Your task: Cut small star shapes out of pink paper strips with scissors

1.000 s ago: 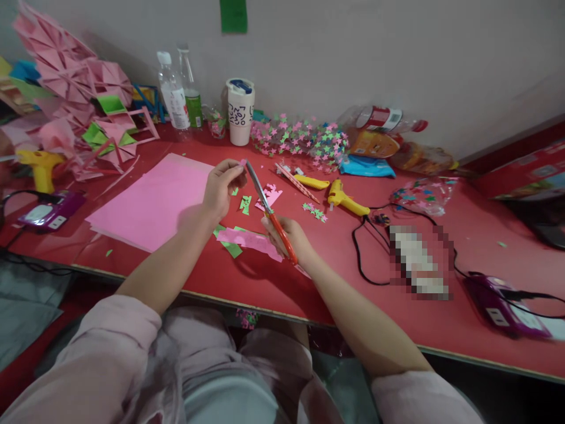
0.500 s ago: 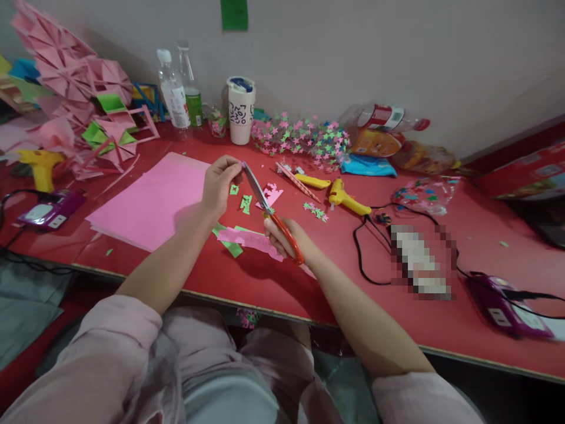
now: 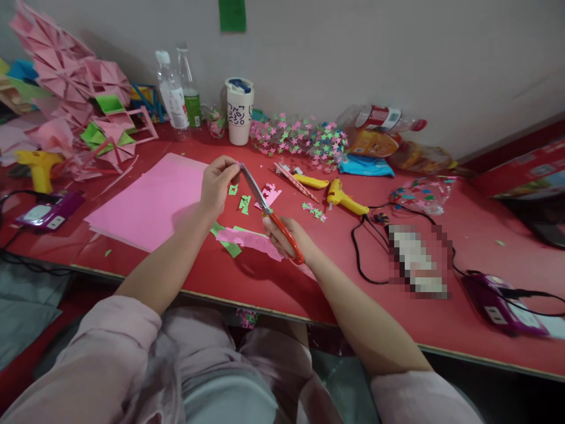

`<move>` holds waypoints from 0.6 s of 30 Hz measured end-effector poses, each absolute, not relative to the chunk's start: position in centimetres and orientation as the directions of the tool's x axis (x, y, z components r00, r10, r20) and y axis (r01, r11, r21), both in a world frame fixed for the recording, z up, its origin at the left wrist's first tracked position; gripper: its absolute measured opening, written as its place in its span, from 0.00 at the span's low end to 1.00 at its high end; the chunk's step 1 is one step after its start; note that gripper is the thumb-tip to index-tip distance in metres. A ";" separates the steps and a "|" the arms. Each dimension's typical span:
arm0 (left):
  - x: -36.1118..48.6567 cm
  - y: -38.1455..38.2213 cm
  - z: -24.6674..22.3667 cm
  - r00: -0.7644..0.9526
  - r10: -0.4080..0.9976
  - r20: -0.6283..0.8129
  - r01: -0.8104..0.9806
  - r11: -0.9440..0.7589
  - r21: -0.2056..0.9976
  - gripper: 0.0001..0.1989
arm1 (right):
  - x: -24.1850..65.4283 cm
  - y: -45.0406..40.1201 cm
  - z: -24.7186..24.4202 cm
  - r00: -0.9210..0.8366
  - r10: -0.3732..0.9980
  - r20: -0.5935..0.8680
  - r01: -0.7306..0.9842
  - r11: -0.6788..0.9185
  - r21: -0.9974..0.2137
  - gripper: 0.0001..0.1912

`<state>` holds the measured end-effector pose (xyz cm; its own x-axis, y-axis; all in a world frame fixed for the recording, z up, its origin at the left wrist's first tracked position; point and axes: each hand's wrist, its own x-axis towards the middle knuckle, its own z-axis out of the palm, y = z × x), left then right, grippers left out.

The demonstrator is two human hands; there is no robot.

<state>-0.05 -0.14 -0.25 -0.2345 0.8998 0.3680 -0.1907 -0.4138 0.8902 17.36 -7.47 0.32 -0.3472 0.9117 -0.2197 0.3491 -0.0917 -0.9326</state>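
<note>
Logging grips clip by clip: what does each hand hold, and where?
Right hand: scissors, by the red handles. Left hand: small pink piece, its gripped part hidden.

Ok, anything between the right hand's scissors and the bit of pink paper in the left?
Nothing visible. The scissors in the right hand point at the bit of pink paper in the left hand; green scraps lie on the table below. I can't tell whether scissors and paper touch.

In your right fingers (image 3: 272,234), the scissors (image 3: 256,189) have smooth metal blades with a dull shine and glossy plastic handles (image 3: 286,233). Left of your left fingers (image 3: 226,169) lie smooth, matt paper sheets (image 3: 150,197). Beneath your fingers, the bench (image 3: 335,259) looks smooth with a faint sheen; right of your right fingers, the yellow glue gun (image 3: 352,205) is lightly glossy plastic.
</note>
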 end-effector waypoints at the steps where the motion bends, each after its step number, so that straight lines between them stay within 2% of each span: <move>1: -0.1 -0.1 -0.2 -0.234 0.900 0.368 -0.188 -0.414 0.891 0.05 | 17.4 -7.5 0.3 -0.345 0.913 -0.219 0.351 -0.091 -0.932 0.20; 18: 0.0 -0.2 -0.2 -0.232 0.905 0.358 -0.201 -0.404 0.892 0.05 | 17.4 -7.4 0.2 -0.330 0.926 -0.185 0.370 -0.053 -0.927 0.22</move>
<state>-0.02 -0.17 -0.18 -0.2318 0.9046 0.3578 -0.2006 -0.4043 0.8924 17.41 -7.44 0.21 -0.3302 0.9257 -0.1847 0.3704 -0.0529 -0.9274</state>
